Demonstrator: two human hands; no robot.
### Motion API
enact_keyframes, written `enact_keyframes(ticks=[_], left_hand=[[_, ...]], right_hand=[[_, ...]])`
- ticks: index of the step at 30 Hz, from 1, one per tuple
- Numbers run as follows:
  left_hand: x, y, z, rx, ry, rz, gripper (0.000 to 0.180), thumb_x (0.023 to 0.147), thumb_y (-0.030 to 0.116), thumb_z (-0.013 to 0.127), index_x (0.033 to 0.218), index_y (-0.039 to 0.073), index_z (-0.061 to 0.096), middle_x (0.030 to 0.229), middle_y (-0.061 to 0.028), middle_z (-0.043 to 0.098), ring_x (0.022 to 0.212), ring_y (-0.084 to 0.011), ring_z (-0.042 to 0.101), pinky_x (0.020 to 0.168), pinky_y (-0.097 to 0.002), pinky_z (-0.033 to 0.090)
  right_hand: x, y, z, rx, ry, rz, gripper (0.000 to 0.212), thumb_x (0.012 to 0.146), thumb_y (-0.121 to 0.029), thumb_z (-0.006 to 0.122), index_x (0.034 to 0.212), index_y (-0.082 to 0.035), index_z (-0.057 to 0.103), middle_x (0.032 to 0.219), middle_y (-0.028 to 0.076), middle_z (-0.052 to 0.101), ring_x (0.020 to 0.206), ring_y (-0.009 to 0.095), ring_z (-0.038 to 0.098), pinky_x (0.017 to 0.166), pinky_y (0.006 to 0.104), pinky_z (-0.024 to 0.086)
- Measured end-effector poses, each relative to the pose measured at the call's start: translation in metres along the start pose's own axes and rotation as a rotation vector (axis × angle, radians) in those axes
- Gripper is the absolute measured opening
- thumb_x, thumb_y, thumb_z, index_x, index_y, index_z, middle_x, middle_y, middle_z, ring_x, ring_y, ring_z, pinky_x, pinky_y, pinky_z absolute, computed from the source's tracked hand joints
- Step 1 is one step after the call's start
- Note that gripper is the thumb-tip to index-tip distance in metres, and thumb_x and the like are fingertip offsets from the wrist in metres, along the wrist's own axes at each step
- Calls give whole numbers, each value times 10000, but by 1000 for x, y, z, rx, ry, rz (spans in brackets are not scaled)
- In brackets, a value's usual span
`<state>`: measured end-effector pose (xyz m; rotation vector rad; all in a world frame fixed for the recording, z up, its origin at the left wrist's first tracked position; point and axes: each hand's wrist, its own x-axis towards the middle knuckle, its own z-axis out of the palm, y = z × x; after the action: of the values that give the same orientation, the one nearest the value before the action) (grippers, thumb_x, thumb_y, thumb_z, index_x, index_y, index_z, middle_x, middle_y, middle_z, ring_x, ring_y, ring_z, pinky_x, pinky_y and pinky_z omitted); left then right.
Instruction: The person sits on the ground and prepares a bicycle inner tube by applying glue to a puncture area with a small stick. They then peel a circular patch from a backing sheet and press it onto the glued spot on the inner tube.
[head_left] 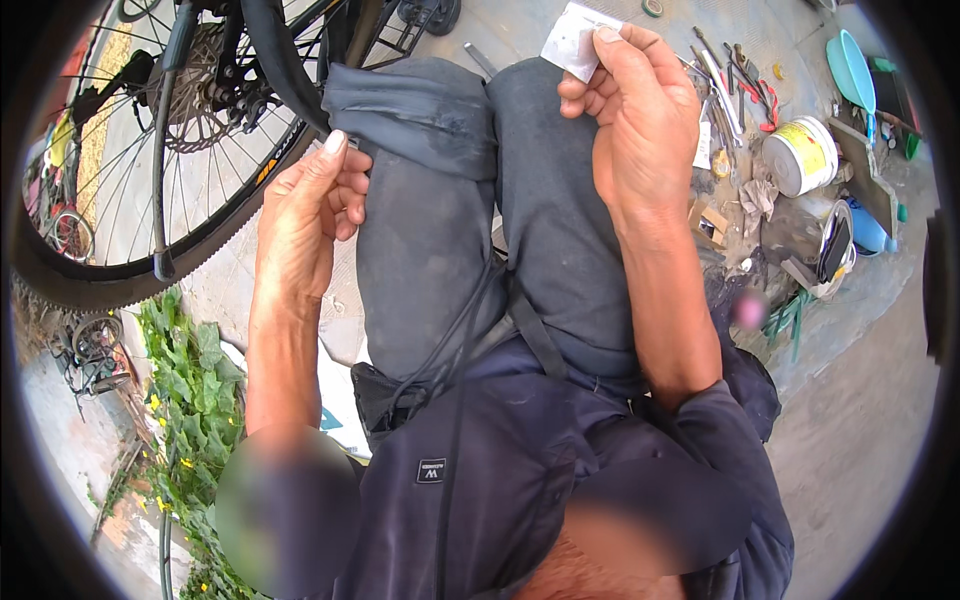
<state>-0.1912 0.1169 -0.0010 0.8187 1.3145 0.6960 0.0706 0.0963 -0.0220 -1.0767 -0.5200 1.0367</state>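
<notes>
My right hand [645, 115] pinches a small silvery-white square sheet [582, 40] between thumb and fingers, raised above my right knee. A black bicycle inner tube [400, 115] lies flattened across my left knee, with a darker, shinier spot on its upper face. Beside the tube's left end, my left hand [315, 190] is closed, thumb against the curled fingers. A sliver of something pale shows by that thumb, too small to name. From the knee, the tube leads up to the bicycle wheel [165, 150] at the far left.
Several hand tools [735, 90] lie on the ground at the far right. Near them stand a white bucket [800, 157] with a yellow label and a turquoise basin [850, 70]. Leafy plants [195, 380] grow at the left. A tape roll [652, 8] lies beyond my right hand.
</notes>
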Motion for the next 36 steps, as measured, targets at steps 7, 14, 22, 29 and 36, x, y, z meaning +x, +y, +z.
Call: enact_keyframes(ticks=[7, 14, 22, 29, 36], left_hand=[[12, 8, 23, -368, -6, -26, 182, 910, 177, 723, 985, 25, 657, 850, -58, 681, 687, -124, 653, 455, -188, 387], [11, 13, 29, -436, 30, -79, 120, 918, 112, 700, 976, 29, 636, 846, -52, 684, 691, -105, 650, 394, -173, 326], [9, 10, 50, -347, 106, 65, 174, 871, 97, 743, 818, 60, 581, 751, -35, 625, 603, -121, 657, 396, -182, 306], [13, 5, 61, -241, 167, 205, 232, 842, 88, 762, 802, 65, 534, 606, -20, 550, 471, -104, 550, 394, -191, 299], [14, -3, 43, 64, 292, 254, 250, 832, 114, 775, 797, 44, 537, 613, -12, 536, 440, -66, 427, 425, -215, 302]], right_hand=[[40, 21, 26, -141, -93, 57, 95, 914, -120, 640, 940, -29, 648, 787, 30, 653, 628, 75, 590, 536, 212, 471], [44, 2, 59, -467, -230, 39, 146, 879, -147, 665, 881, -7, 707, 681, -18, 627, 573, 45, 508, 516, 243, 395], [37, 8, 70, -744, -413, -291, 180, 904, -163, 614, 880, 10, 656, 729, 175, 687, 681, 275, 684, 656, 391, 527], [47, 25, 72, -823, -665, -502, 161, 933, -165, 580, 955, -6, 566, 783, 269, 646, 781, 459, 649, 692, 525, 505], [55, 45, 87, -958, -872, -746, 172, 916, -168, 590, 990, -16, 557, 722, 254, 642, 711, 443, 654, 618, 519, 505]])
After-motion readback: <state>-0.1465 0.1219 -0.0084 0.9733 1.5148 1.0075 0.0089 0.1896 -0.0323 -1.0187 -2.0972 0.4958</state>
